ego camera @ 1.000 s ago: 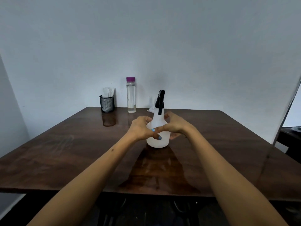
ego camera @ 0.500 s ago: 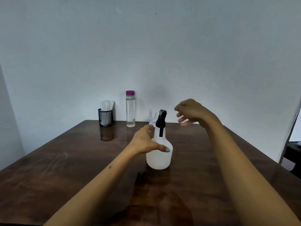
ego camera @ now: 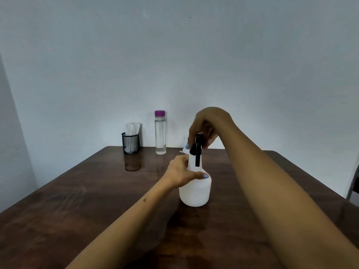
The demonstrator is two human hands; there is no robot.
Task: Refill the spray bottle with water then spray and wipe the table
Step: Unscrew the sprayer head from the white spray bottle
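Observation:
A white translucent spray bottle (ego camera: 195, 189) with a black trigger head (ego camera: 197, 150) stands upright in the middle of the dark wooden table (ego camera: 77, 200). My left hand (ego camera: 179, 172) wraps around the bottle's shoulder and neck. My right hand (ego camera: 206, 127) comes down from above and grips the black spray head with its fingertips. A clear water bottle (ego camera: 160, 133) with a purple cap stands at the table's far edge by the wall.
A black mesh cup (ego camera: 131, 143) holding white tissues stands left of the water bottle at the far edge. A small white object (ego camera: 183, 150) lies behind the spray bottle, mostly hidden. A dark piece of furniture (ego camera: 354, 183) shows past the table's right edge.
My right hand left the bottle's body, rose, then came down onto the black spray head. My left hand stayed on the bottle. The camera tilted up.

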